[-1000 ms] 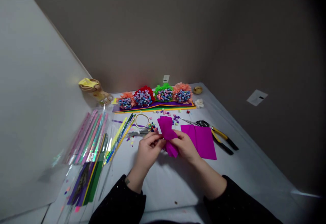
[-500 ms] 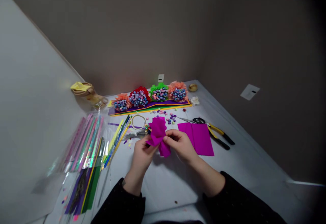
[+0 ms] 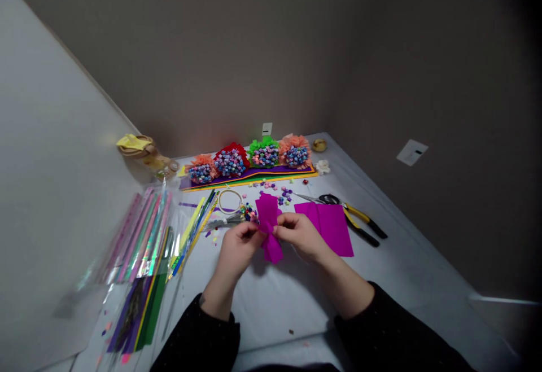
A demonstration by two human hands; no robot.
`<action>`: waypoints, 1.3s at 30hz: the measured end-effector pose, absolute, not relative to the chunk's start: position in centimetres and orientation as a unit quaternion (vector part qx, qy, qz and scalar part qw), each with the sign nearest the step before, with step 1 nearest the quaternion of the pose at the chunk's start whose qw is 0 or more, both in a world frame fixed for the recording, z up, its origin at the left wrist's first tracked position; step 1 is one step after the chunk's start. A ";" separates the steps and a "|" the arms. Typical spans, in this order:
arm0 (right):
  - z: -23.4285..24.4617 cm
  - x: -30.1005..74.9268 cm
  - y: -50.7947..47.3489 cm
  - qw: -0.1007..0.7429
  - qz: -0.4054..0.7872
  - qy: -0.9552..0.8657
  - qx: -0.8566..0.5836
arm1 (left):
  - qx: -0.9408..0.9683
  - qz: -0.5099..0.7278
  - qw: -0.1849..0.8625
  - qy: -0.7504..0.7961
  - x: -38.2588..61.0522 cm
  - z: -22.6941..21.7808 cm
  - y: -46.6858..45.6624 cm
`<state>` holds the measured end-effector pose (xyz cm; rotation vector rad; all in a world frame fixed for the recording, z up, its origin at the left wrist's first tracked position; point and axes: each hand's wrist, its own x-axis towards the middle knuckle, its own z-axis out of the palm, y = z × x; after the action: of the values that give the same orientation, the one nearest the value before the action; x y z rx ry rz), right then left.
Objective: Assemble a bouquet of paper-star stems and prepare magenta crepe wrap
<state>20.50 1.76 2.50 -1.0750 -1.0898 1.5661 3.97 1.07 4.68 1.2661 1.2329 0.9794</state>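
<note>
Between both hands a piece of magenta crepe paper is held upright, gathered narrow at its middle and flaring above and below. My left hand pinches it from the left with thumb and fingers. From the other side my right hand grips the same gathered waist between thumb and forefinger. A small cluster of colourful beads or stars shows just behind my left fingers. Flat magenta paper sheets lie right of my right hand.
Scissors and yellow-black pliers lie at right. Several paper flowers with blue-pink centres, among them a green one, line the back. Packs of coloured paper strips lie at left, near a roll of tan tape. Tiny paper stars are scattered about.
The crepe paper's upper part has become narrower and straighter, pinched in at the middle. My left hand has shifted its hold slightly, its fingers now curled beside the paper.
</note>
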 end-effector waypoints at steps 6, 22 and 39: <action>2.6 20.2 1.7 0.469 0.642 -0.420 -0.437 | 0.511 0.420 0.552 0.508 4.0 4.9 1.0; 3.1 20.2 1.2 0.452 0.582 -0.489 -0.467 | 0.546 0.387 0.540 0.511 3.6 4.1 1.3; 2.7 19.2 0.8 0.473 0.414 -0.561 -0.540 | 0.526 0.416 0.520 0.529 4.6 4.3 1.1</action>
<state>19.18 0.83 2.69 -1.3213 -1.3719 1.0123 4.56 1.11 4.34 1.2599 1.2690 0.9975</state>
